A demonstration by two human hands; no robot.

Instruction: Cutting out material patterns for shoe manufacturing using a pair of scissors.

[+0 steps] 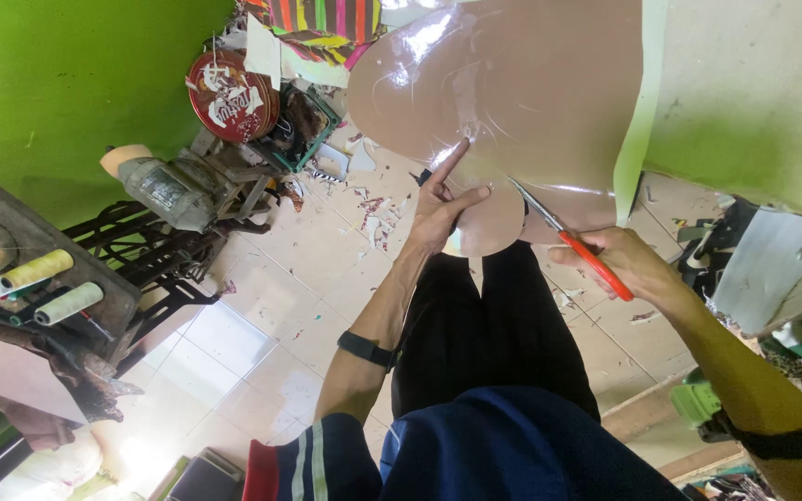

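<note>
A view from above looks down at a seated person's two bare hands, working over dark trousers and a pale tiled floor [262,306]. The left hand [438,215] presses against the underside of a large sheet of shiny brown material [512,83], which is held up in front of the person and fills the top middle of the view. The index finger points up along the sheet, and the thumb and other fingers pinch its lower rounded edge. A black band sits on the left wrist. The right hand [628,264] is closed around the orange handles of a pair of scissors [568,243]. The metal blades angle up and to the left, and their tips meet the sheet's lower edge, just beside the left hand. Whether the blades are parted cannot be told.

Paper and cloth scraps litter the floor beneath the sheet. To the left stands a sewing table [48,297] with two spools of pale thread [53,288] lying on it. Beyond it, a round red tin [232,96] leans near a bright green wall [76,74].
</note>
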